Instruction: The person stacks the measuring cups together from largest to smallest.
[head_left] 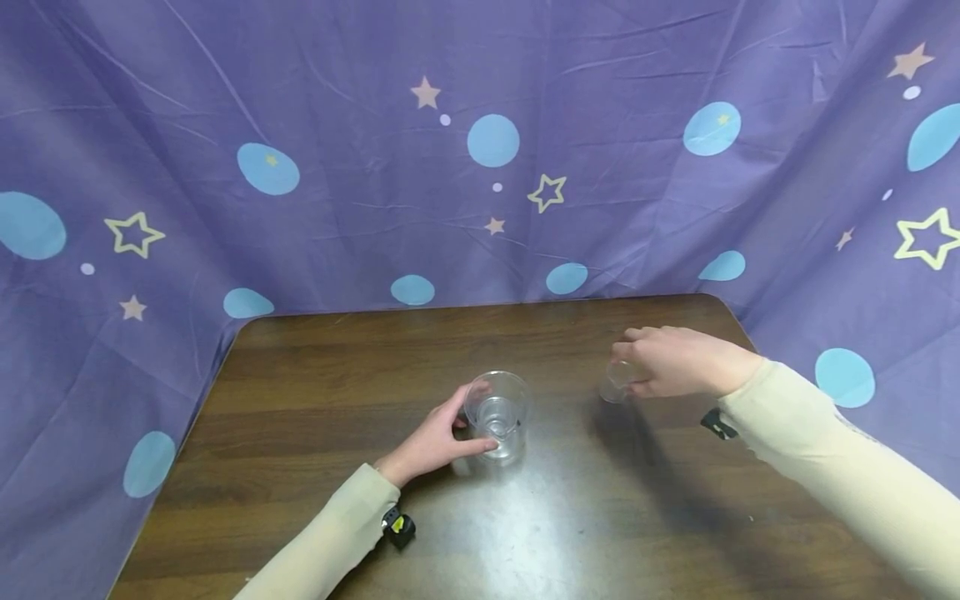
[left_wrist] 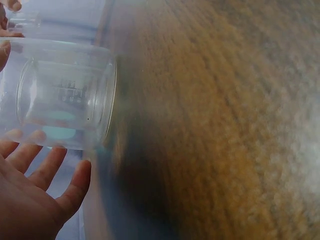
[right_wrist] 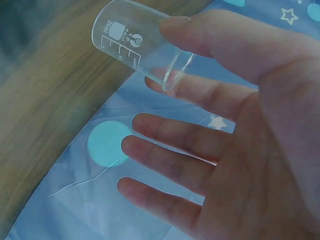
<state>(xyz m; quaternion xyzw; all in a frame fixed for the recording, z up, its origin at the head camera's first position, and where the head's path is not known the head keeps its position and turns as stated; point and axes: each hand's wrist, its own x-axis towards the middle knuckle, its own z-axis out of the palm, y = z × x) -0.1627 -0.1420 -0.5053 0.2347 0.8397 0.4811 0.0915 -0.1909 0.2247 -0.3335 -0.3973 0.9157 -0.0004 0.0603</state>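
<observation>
My left hand [head_left: 435, 440] holds a large clear glass beaker [head_left: 516, 450] near the middle of the table, thumb on the near side and fingers around the far side. Inside that beaker a smaller glass beaker [left_wrist: 70, 92] with printed markings is nested, both upright. Over to the right, my right hand [head_left: 678, 358] pinches a small clear beaker [right_wrist: 130, 42] by its rim between thumb and index finger. White print on it reads 25ml above a scale. The other fingers of this hand are extended away from the glass. The small beaker looks empty and is close over the table.
The brown wood-grain table [head_left: 337, 367] has rounded far corners. A purple curtain [head_left: 330, 233] with stars and blue dots hangs along its back and sides. Black straps with small devices [head_left: 399, 527] sit at both wrists.
</observation>
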